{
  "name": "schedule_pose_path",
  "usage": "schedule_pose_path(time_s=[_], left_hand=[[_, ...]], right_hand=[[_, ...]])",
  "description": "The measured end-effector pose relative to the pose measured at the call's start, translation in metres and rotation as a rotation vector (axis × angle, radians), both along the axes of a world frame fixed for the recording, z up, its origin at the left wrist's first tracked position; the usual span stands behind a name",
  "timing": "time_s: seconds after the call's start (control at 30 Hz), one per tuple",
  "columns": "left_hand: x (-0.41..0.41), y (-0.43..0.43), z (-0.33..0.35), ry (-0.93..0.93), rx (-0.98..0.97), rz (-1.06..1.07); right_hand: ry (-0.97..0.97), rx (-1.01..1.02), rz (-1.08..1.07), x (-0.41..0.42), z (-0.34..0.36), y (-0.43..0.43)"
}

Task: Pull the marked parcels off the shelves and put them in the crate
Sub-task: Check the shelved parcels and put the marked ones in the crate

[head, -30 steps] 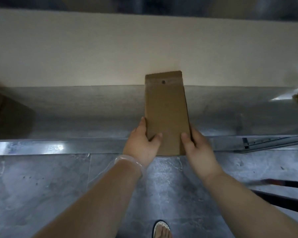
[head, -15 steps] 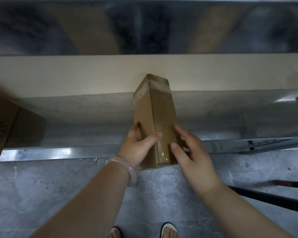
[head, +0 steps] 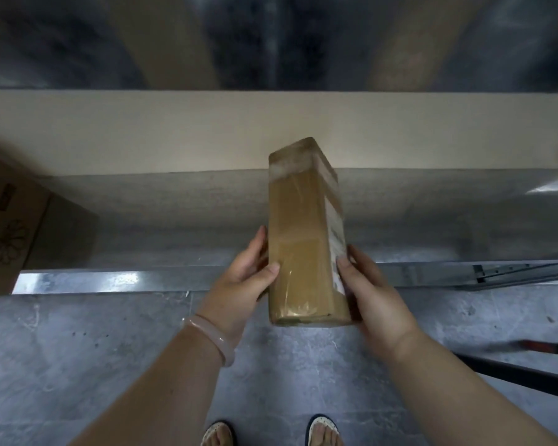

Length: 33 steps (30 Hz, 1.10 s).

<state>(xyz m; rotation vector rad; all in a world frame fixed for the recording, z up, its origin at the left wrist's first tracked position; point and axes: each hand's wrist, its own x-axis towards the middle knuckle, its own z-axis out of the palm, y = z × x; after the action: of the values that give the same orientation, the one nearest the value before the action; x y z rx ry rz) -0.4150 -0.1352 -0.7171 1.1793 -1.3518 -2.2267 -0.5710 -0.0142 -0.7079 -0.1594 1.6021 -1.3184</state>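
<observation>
A long brown cardboard parcel (head: 300, 233), wrapped in clear tape, is held in front of the shelf with its narrow taped side turned up. A white label shows on its right face. My left hand (head: 242, 278) grips its lower left side, thumb on top. My right hand (head: 371, 291) holds its lower right side over the label. The parcel's near end hangs over the floor, past the metal shelf edge (head: 110, 280). No crate is in sight.
A large brown carton (head: 10, 226) with a printed flower stands on the shelf at the left. The shelf's beige back panel (head: 142, 130) runs across the view. A dark bar (head: 529, 375) crosses the grey floor at the right. My sandalled feet (head: 219, 432) stand below.
The parcel has been rotated in both hands from its broad flat face to its narrow taped side, and its label has come into view. It has also come nearer to me.
</observation>
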Motion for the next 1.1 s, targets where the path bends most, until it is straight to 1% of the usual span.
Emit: schedule_pose_path(time_s=[0.1,0.2,0.33,0.4,0.5,0.6,0.9,0.97,1.03,1.1], left_hand=[[0.006,-0.005,0.004,-0.095,-0.190,-0.017],[0.004,-0.009,0.007,-0.175,-0.285,0.012],[0.010,-0.013,0.002,-0.231,-0.282,-0.044],[0.012,-0.016,-0.003,-0.296,-0.319,-0.076],[0.011,-0.027,-0.010,-0.322,-0.371,-0.074],[0.006,-0.043,-0.010,-0.384,-0.464,-0.072],[0.000,-0.047,-0.005,-0.562,-0.611,-0.205],[0.001,-0.045,0.003,-0.644,-0.680,-0.260],[0.006,-0.043,0.020,-0.687,-0.746,-0.277],[0.011,-0.038,0.042,-0.732,-0.860,-0.307]], right_hand=[[0.227,0.046,0.054,0.001,0.003,-0.006],[0.351,0.050,0.107,0.005,0.006,-0.016],[0.389,0.083,0.207,0.012,0.000,-0.027],[0.408,0.106,0.266,0.015,-0.005,-0.032],[0.472,0.120,0.342,0.017,-0.008,-0.044],[0.538,0.119,0.394,0.013,-0.010,-0.055],[0.713,0.217,0.541,0.011,0.001,-0.070],[0.770,0.233,0.596,0.011,0.010,-0.064],[0.834,0.239,0.642,0.011,0.025,-0.054],[0.875,0.247,0.674,0.009,0.045,-0.042]])
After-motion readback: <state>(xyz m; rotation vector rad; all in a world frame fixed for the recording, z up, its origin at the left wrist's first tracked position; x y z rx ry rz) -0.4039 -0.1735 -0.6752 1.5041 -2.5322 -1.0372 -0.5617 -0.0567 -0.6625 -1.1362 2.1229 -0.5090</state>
